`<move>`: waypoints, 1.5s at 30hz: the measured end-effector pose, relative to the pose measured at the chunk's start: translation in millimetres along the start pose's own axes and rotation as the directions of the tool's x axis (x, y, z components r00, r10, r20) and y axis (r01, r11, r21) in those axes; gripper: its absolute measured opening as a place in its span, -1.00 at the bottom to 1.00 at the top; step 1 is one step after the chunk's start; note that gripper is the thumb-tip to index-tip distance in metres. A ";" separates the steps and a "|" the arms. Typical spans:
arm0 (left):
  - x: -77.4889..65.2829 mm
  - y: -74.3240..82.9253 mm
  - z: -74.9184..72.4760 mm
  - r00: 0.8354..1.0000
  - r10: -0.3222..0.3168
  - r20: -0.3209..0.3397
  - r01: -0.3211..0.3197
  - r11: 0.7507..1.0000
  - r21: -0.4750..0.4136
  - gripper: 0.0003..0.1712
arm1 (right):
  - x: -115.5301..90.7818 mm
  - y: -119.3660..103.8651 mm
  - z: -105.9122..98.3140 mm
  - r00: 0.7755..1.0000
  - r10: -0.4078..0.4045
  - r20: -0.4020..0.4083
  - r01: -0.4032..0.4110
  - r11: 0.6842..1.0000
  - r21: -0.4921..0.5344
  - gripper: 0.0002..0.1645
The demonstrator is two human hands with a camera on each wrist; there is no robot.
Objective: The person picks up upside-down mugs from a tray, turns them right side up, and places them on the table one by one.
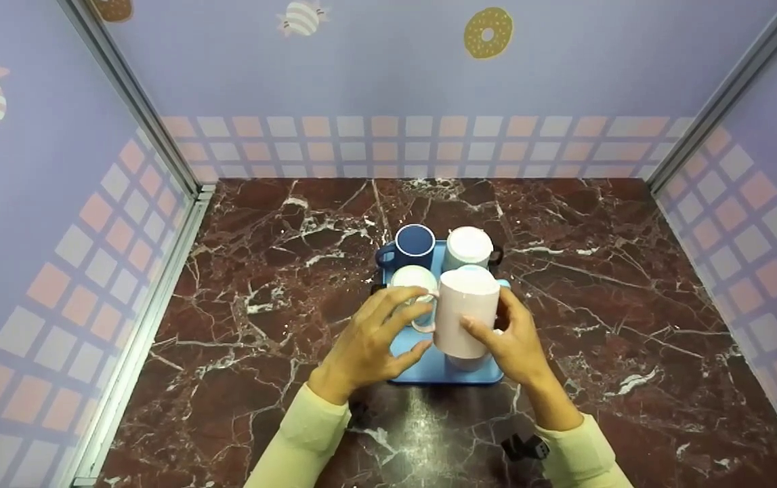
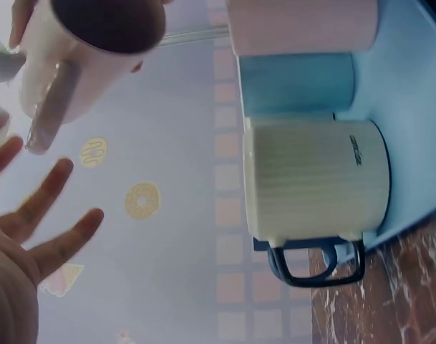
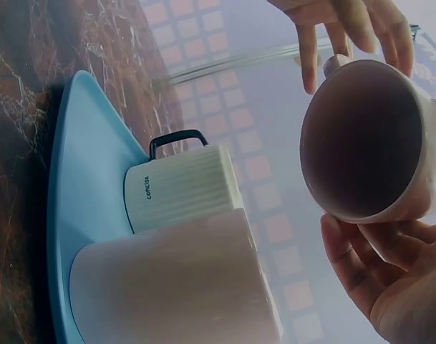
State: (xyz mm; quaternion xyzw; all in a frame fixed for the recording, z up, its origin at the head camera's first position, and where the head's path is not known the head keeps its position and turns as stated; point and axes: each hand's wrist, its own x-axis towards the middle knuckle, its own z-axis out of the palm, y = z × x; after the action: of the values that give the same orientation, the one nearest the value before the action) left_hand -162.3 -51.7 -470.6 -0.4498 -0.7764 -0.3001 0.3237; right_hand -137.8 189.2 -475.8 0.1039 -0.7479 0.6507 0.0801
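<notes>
My right hand point(image 1: 513, 339) grips a pale pink mug point(image 1: 467, 318) by its side, thumb across the front, above a blue tray. The mug is tipped bottom up; both wrist views look into its dark inside. My left hand point(image 1: 378, 335) is beside the mug's handle point(image 2: 53, 107), fingers spread and slightly bent, holding nothing. Below on the tray, a cream ribbed mug point(image 2: 318, 179) with a black handle bears the word "concise" in the right wrist view. Another pink mug point(image 3: 167, 287) stands beside it, mostly hidden behind the held one in the head view.
The blue tray point(image 1: 422, 369) lies on a dark red marbled table point(image 1: 280, 271). A navy mug point(image 1: 415, 247) and a white mug point(image 1: 468, 247) with a black handle occupy its far end. A light blue mug point(image 2: 296, 82) also stands there. Patterned walls point(image 1: 388, 81) enclose the table.
</notes>
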 end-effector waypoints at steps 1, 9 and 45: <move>-0.8 -0.3 -0.3 1.000 0.020 0.012 -0.020 1.000 0.008 -0.42 | 0.0 -0.7 0.2 1.000 0.005 -0.001 -0.005 1.000 0.008 -0.46; -5.2 -2.8 3.2 0.993 0.089 0.075 -0.096 0.990 0.106 -0.68 | -0.7 -4.2 2.5 1.000 0.018 0.010 -0.019 0.997 0.074 -0.56; -4.3 -2.7 1.5 1.000 -0.006 -0.019 0.004 0.992 -0.129 -0.87 | -7.9 -15.9 -5.2 0.936 -0.313 0.161 0.329 0.941 -0.080 0.03</move>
State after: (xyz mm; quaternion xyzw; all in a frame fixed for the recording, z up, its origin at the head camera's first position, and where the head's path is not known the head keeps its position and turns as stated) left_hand -163.4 -53.8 -475.3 -0.4647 -0.7535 -0.3547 0.3008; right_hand -126.1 192.7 -461.9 0.2676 -0.7581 0.5790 0.1357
